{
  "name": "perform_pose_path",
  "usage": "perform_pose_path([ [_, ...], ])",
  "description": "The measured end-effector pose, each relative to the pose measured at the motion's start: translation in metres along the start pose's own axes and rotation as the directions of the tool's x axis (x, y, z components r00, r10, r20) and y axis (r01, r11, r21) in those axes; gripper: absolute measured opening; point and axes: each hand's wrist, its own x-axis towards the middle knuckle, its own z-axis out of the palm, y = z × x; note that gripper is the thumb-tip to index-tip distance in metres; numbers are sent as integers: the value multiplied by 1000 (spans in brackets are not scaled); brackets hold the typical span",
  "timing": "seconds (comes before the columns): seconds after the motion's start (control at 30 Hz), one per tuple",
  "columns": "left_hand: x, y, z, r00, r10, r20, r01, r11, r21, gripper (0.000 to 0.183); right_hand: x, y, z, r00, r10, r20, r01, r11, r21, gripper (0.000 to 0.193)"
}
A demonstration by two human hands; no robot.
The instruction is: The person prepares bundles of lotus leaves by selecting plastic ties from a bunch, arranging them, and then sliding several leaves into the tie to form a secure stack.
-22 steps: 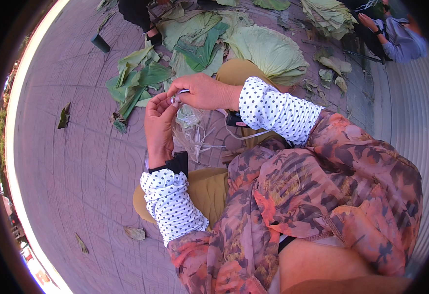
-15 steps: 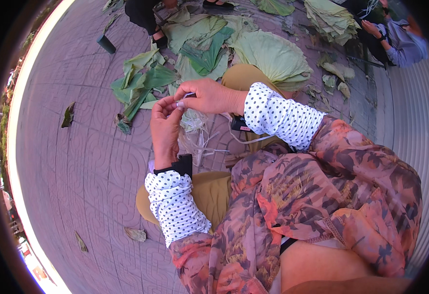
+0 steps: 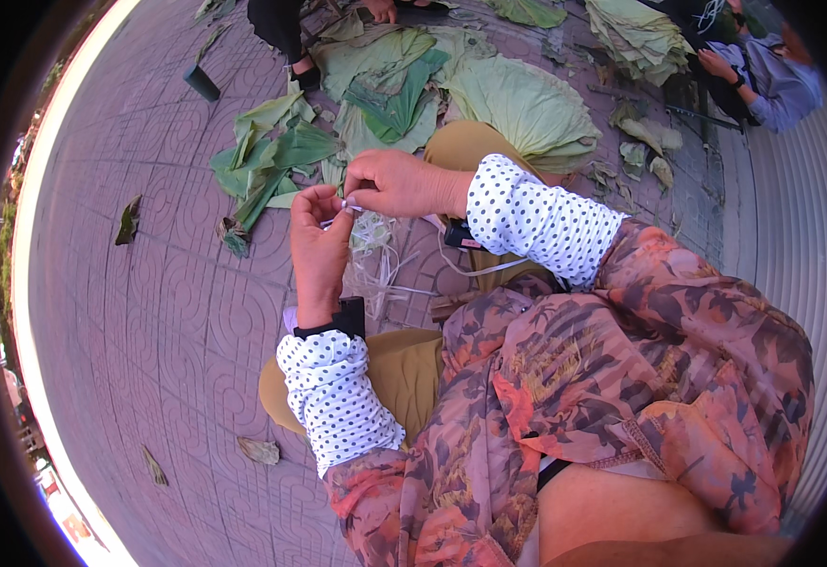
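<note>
Both hands meet tip to tip, thumb and fingers of each pinched close on a thin white strip (image 3: 346,204). The left hand (image 3: 319,253) points up and away from the body, fingers curled in; the right hand (image 3: 399,182) reaches across to it from the right, back of the hand up. The strip is narrow and pale, mostly covered by the fingers, so I can't tell whether it's knotted. It's held out in front of the mustard-clad knees (image 3: 399,373), near a loose tangle of similar strips (image 3: 373,260) over the paving (image 3: 196,312). A black strap (image 3: 345,319) circles the left wrist, and dotted white sleeves (image 3: 338,402) cover both forearms. Near the right wrist sits a black box-like object (image 3: 457,235) with a pinkish label, too small for me to read. Farther out, crumpled green leaves (image 3: 272,154) lie near a broad pale leaf (image 3: 527,109). At the upper right, another person's bluish sleeve (image 3: 784,94) shows near a leaf stack (image 3: 635,42).
</note>
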Motion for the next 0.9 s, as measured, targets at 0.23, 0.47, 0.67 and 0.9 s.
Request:
perform_pose_path([
  [0.23,-1,-3,7,985,157,-72,-128,941,314,15,-6,0,8,998,-38,-45,37,999,-27,20],
  [0.47,1,-8,6,943,317,-101,-272,908,319,9,-3,0,4,999,0,-32,3,994,111,20],
  [0.67,-3,1,9,930,364,-55,-323,878,353,11,-1,-3,-2,975,220,16,-216,940,263,25],
  [0.9,-3,3,8,921,388,-22,-344,840,418,12,0,-7,-11,883,378,278,-469,684,559,20],
])
